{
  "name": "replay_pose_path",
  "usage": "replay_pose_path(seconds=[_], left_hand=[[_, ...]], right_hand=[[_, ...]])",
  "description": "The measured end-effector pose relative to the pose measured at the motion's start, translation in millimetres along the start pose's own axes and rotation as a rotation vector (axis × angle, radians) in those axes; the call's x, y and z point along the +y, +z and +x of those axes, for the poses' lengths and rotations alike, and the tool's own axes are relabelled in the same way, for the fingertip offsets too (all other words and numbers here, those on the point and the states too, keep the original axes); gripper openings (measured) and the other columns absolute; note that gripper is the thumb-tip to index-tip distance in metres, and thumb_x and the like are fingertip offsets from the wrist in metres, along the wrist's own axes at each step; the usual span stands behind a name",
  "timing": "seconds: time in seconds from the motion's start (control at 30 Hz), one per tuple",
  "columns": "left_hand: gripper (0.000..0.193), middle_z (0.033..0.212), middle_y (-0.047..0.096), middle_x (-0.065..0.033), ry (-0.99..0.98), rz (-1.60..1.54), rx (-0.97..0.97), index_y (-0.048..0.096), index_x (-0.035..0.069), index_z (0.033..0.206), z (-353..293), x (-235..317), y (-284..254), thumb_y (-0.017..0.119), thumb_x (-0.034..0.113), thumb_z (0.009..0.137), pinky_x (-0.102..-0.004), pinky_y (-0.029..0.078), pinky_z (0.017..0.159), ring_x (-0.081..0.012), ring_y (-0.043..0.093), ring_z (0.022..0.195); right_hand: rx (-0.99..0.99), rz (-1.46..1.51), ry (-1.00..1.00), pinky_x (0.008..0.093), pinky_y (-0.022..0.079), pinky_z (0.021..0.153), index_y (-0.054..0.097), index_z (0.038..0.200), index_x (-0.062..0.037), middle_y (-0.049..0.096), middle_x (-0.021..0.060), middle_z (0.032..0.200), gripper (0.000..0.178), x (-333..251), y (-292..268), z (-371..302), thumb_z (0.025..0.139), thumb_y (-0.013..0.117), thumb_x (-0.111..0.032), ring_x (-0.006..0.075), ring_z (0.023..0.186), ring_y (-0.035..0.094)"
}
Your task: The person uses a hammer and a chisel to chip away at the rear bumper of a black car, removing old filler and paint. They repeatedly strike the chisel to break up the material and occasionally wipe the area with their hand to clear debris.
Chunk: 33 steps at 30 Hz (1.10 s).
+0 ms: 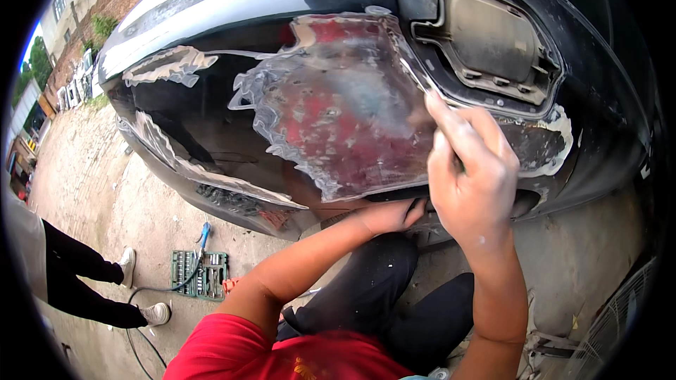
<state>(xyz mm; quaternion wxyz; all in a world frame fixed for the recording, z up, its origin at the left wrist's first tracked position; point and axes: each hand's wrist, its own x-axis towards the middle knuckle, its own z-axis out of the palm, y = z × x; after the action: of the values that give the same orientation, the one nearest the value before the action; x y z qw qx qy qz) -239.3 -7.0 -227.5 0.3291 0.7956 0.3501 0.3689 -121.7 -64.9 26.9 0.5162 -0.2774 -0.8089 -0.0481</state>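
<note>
A dark car body panel [352,119] fills the middle, its paint sanded away to red, grey and bare patches with ragged pale edges. My right hand [473,176] is closed in front of it, its index finger reaching to the seam beside the recessed fuel filler opening [493,35]. A thin pale sliver lies by that fingertip; whether I hold it, I cannot tell. Lower down, my left hand [394,216] is closed against the panel's bottom edge, and what its fingers hold is hidden. Filler-like pale rims [556,144] show right of my right hand.
On the ground to the left lies an open green socket set [200,274] with a blue-ended air hose [204,236] across it. Another person [84,274] stands at the far left. A wire rack [612,317] is at the lower right.
</note>
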Motion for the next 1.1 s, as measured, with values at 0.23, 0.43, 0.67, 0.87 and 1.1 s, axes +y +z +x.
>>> replay_pose_path(seconds=[0.23, 0.43, 0.67, 0.87, 1.1], left_hand=[[0.031, 0.107, 0.065, -0.0228, 0.162, 0.104, 0.15, 0.064, 0.001, 0.12, -0.8, 4.1, -4.0, 0.06, 0.019, 0.094, -0.047, 0.049, 0.093, -0.0386, 0.063, 0.101], [0.029, 0.108, 0.066, -0.0227, 0.152, 0.096, 0.148, 0.063, 0.001, 0.117, -5.7, 2.2, 4.7, 0.06, 0.018, 0.094, -0.0465, 0.049, 0.094, -0.039, 0.064, 0.102], [0.033, 0.108, 0.067, -0.0213, 0.204, 0.242, 0.262, 0.064, 0.003, 0.12, -2.6, 17.2, -8.9, 0.064, 0.019, 0.092, -0.0471, 0.049, 0.094, -0.0398, 0.065, 0.101], [0.039, 0.117, 0.067, -0.0207, 0.202, 0.405, 0.322, 0.064, 0.003, 0.127, -4.7, 37.5, -20.0, 0.067, 0.019, 0.092, -0.0458, 0.049, 0.097, -0.0395, 0.063, 0.108], [0.035, 0.113, 0.067, -0.0201, 0.222, 0.385, 0.32, 0.065, 0.003, 0.124, -6.9, 27.5, -14.7, 0.065, 0.018, 0.093, -0.0447, 0.049, 0.096, -0.0384, 0.064, 0.105]], right_hand=[[0.005, 0.025, -0.008, 0.0343, 0.052, 0.069, 0.072, 0.128, -0.0017, 0.065, 0.0145, 0.091, 0.046, 3.6, 4.8, 3.0, 0.085, 0.061, 0.011, 0.0252, 0.073, 0.063], [-0.045, 0.015, 0.059, 0.0349, 0.052, 0.07, 0.072, 0.128, -0.0013, 0.065, 0.0141, 0.09, 0.045, -3.0, -7.2, -9.9, 0.086, 0.061, 0.011, 0.027, 0.073, 0.063], [-0.074, -0.038, -0.028, 0.0395, 0.053, 0.061, 0.074, 0.123, -0.0058, 0.064, 0.0108, 0.088, 0.045, 7.5, -14.5, 3.4, 0.08, 0.069, 0.008, 0.03, 0.068, 0.065], [-0.119, -0.048, 0.023, 0.0341, 0.051, 0.061, 0.075, 0.123, -0.0054, 0.063, 0.011, 0.086, 0.045, 17.0, -38.0, -12.8, 0.081, 0.069, 0.01, 0.0243, 0.066, 0.062], [-0.093, -0.101, 0.036, 0.031, 0.051, 0.06, 0.075, 0.123, -0.0055, 0.064, 0.0092, 0.087, 0.043, 31.7, -56.1, -34.5, 0.083, 0.071, 0.011, 0.0198, 0.065, 0.061]])
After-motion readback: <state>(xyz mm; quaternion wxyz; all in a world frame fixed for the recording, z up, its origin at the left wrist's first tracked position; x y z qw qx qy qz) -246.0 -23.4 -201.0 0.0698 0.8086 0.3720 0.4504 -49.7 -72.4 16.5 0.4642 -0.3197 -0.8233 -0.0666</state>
